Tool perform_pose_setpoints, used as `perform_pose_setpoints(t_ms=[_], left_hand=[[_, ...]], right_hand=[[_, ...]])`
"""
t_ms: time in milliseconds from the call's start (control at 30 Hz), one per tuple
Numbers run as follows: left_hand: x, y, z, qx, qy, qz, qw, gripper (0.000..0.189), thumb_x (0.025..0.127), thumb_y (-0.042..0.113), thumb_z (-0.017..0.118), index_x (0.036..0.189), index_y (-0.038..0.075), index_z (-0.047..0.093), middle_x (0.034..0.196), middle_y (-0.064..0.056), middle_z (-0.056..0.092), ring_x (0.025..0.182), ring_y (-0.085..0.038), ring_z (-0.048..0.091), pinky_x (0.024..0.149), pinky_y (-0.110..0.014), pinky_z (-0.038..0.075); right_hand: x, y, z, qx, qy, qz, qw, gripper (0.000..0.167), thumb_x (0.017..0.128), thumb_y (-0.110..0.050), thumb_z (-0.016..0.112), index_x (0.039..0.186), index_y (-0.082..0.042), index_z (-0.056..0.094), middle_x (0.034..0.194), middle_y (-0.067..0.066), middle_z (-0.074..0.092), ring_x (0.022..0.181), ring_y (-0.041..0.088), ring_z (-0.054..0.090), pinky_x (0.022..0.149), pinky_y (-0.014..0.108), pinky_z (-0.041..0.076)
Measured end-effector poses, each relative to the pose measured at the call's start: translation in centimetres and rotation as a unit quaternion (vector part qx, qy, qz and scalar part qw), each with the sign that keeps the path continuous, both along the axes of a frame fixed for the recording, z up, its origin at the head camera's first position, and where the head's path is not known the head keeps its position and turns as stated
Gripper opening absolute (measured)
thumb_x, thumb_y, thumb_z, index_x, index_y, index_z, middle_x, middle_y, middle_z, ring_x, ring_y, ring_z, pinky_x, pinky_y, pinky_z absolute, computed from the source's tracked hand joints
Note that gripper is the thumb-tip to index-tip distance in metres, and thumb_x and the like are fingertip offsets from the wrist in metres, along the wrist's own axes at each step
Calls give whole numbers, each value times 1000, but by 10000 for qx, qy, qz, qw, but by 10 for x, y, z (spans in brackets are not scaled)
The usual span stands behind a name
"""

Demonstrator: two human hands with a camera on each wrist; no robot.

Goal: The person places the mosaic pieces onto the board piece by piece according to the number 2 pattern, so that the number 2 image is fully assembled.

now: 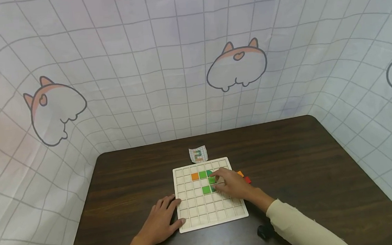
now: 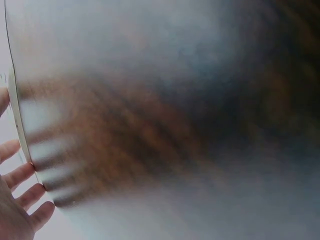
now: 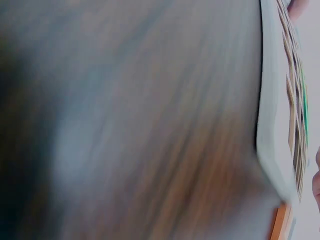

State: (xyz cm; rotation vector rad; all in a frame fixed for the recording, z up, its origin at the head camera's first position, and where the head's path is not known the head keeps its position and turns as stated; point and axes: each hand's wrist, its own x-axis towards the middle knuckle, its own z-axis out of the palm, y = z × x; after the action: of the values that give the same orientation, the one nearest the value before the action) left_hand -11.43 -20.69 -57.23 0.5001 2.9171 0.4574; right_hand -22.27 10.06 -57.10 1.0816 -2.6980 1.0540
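Note:
A cream grid board (image 1: 197, 212) lies on the table. Set in its upper cells are an orange tile (image 1: 195, 176), a light green tile (image 1: 202, 174), another light green tile (image 1: 212, 180) and a lower one (image 1: 206, 190). Dark green pieces show partly beside my right fingers. My right hand (image 1: 234, 183) reaches over the board from the right, thumb and index finger apart around the tiles near the middle. Fingers of my left hand (image 1: 160, 221) rest spread along the board's left edge; the left wrist view shows these fingertips (image 2: 37, 195) at the edge.
A small paper card (image 1: 198, 154) with a coloured pattern lies behind the board. Orange (image 1: 240, 174) and red (image 1: 247, 180) tiles sit off its right side. A black object (image 1: 263, 232) is near my right sleeve. A white gridded curtain (image 1: 164, 82) surrounds the dark wooden table (image 1: 308, 167).

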Motion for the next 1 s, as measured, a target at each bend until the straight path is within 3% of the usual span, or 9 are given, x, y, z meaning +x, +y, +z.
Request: perform_pose_setpoints(t_ms=[100,267,433,567,733,1000], left_hand=[[0,0,0,-6,1,11,10000,68,95,59,59,148,19,48,155,-10,41,138,-35,42,106,-58,38],[2,-1,2,46,58,-32,10000,68,95,57,61,149,18,48,154,-11,42,138,-35,42,105,-59,38],[3,-2,2,50,157,-61,9998,67,95,57,61,148,18,48,154,-11,43,137,-35,43,105,-58,39],[4,-2,2,50,153,-74,9998,67,95,57,60,148,17,48,154,-12,43,137,-35,43,104,-59,39],[3,-1,4,44,93,-41,9999,67,95,57,61,147,17,49,154,-12,42,137,-36,43,105,-59,39],[2,0,3,4,88,-34,10000,67,95,58,60,148,18,48,154,-12,42,138,-36,43,105,-59,39]], right_hand=[[-3,18,3,-102,17,-80,9999,31,92,-18,74,120,-6,68,100,3,65,64,4,45,58,21,42],[-10,50,5,88,-315,-322,9989,26,93,-21,74,115,-9,70,101,3,66,75,11,56,66,25,48],[-16,82,5,406,-641,-326,9966,22,91,-25,76,108,-13,73,100,-1,66,73,9,51,64,25,45],[-17,102,3,703,-782,-386,9937,23,88,-30,78,106,-16,74,101,-6,66,82,7,55,75,28,49],[-15,112,2,931,-895,-346,9910,31,86,-32,80,110,-13,74,105,-3,65,93,12,59,87,38,52],[-12,111,2,1018,-917,-617,9886,30,87,-28,79,112,-12,74,104,-1,65,92,12,58,86,40,51]])
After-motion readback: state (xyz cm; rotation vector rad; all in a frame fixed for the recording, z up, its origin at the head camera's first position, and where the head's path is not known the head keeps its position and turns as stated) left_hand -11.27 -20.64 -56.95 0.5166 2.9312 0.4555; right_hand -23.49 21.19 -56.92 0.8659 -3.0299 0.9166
